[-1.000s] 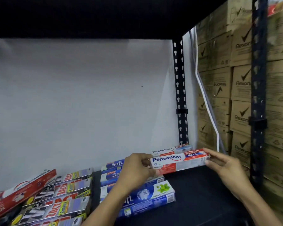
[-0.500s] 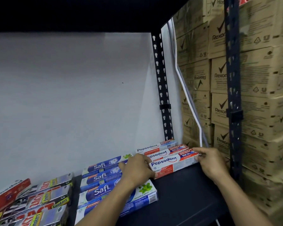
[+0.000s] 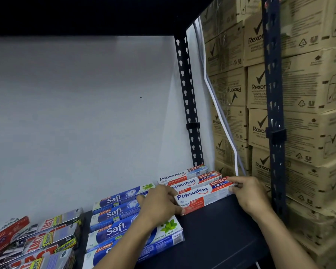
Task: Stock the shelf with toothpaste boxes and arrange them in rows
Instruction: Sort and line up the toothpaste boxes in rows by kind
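Box (image 3: pixel 200 197): lies flat on the shelf (image 3: pixel 217 233), just in front of two Pepsodent boxes (image 3: pixel 184 176) (same kind).
Left hand (image 3: pixel 161 204): grip holds its left end.
Right hand (image 3: pixel 249 195): grip pinches its right end.
Left side: Safi boxes (image 3: pixel 114 212).

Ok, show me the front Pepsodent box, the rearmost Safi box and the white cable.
front Pepsodent box (image 3: pixel 192 196), head view, on its blue logo.
rearmost Safi box (image 3: pixel 114 200), head view, on the Safi lettering.
white cable (image 3: pixel 235 156), head view, on its lower vertical stretch.
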{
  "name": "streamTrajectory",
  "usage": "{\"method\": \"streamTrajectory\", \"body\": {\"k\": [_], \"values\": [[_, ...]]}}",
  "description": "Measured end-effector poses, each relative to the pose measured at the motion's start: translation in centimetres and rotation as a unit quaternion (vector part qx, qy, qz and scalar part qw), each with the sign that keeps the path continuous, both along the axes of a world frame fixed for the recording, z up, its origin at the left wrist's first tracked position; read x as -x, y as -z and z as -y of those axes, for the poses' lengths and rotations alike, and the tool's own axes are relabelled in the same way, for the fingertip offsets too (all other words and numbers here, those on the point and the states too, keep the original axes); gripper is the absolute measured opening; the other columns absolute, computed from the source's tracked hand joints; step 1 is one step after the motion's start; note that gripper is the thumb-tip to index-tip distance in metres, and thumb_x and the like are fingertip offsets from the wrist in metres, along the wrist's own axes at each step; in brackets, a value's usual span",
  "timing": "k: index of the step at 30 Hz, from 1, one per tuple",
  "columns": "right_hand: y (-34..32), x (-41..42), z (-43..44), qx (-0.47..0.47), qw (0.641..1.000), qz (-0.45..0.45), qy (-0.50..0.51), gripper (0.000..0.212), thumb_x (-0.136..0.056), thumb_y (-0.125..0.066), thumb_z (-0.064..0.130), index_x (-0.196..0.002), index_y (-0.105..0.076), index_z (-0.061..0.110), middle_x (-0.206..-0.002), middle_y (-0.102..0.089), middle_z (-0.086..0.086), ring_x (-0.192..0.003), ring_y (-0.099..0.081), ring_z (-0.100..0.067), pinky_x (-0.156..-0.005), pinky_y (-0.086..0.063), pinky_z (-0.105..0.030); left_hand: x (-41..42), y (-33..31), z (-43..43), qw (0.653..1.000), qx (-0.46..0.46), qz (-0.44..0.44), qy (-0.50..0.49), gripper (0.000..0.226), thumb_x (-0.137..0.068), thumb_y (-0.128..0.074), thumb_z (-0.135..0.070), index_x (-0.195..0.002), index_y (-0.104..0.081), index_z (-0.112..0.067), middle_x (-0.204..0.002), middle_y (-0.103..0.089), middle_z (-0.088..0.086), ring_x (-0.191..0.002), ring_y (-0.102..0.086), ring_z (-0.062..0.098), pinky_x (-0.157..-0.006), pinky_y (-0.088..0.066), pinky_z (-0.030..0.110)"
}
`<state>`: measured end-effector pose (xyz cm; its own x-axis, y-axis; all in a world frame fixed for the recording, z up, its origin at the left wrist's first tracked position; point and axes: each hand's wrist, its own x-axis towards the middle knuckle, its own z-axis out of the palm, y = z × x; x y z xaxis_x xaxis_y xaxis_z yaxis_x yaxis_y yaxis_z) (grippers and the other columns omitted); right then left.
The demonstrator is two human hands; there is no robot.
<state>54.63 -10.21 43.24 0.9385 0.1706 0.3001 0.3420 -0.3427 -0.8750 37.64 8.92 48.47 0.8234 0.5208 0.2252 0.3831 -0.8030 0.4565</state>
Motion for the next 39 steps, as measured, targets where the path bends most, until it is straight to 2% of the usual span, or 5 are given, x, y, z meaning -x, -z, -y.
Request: {"method": "streamTrajectory", "body": {"k": [18, 24, 27, 31, 39], "values": [[-0.5, 1.2, 0.3, -0.001, 1.000, -0.004, 0.001, 0.036, -0.089, -0.069, 0.010, -0.123, -0.069, 0.022, -0.113, -0.070, -0.005, -0.101, -0.063, -0.019, -0.089, -0.056, -0.039, 0.5, -0.4, 0.1, 1.000, 0.029, -0.008, 0.005, 0.049, -0.066, -0.087, -0.048, -0.108, -0.066, -0.034, -0.082, -0.072, -0.026, -0.096, -0.059, -0.004, -0.094, -0.024, 0.041], [-1.8, 3.8, 0.4, 0.040, 0.989, 0.142, -0.027, 0.044, -0.090, -0.063, -0.001, -0.129, -0.064, 0.019, -0.144, -0.050, 0.002, -0.132, -0.043, -0.014, -0.102, -0.029, -0.016, 3.2, -1.4, -1.4, 0.994, 0.080, 0.065, 0.035, 0.043, -0.074, -0.085, -0.038, -0.113, -0.067, -0.034, -0.093, -0.072, -0.026, -0.095, -0.064, -0.007, -0.097, -0.052, 0.039], [-2.5, 6.5, -1.1, 0.035, 0.976, 0.199, -0.083, 0.040, -0.092, -0.064, 0.005, -0.128, -0.066, 0.022, -0.141, -0.052, 0.009, -0.125, -0.043, -0.001, -0.097, -0.029, -0.003, 6.5, -2.1, -3.0, 0.990, 0.026, 0.137, 0.013, 0.026, -0.080, -0.080, -0.038, -0.103, -0.070, -0.043, -0.096, -0.070, -0.030, -0.098, -0.063, -0.010, -0.100, -0.050, 0.041], [-4.4, 10.7, -5.8, 0.064, 0.944, 0.240, -0.218, 0.043, -0.090, -0.069, 0.023, -0.132, -0.061, 0.031, -0.140, -0.054, 0.014, -0.130, -0.044, -0.002, -0.111, -0.028, -0.017, 12.4, -2.3, -5.3, 0.982, -0.040, 0.176, -0.048, 0.024, -0.082, -0.077, -0.038, -0.104, -0.071, -0.043, -0.100, -0.070, -0.027, -0.100, -0.063, -0.004, -0.101, -0.047, 0.040], [-7.2, 21.8, -17.5, 0.125, 0.863, 0.286, -0.397, 0.055, -0.094, -0.061, 0.040, -0.146, -0.041, 0.040, -0.150, -0.040, 0.017, -0.137, -0.035, -0.005, -0.112, -0.025, -0.019, 26.0, -2.3, -10.8, 0.960, -0.169, 0.108, -0.195, 0.038, -0.083, -0.072, -0.043, -0.120, -0.062, -0.040, -0.128, -0.060, -0.018, -0.123, -0.056, 0.011, -0.102, -0.040, 0.045]]}}
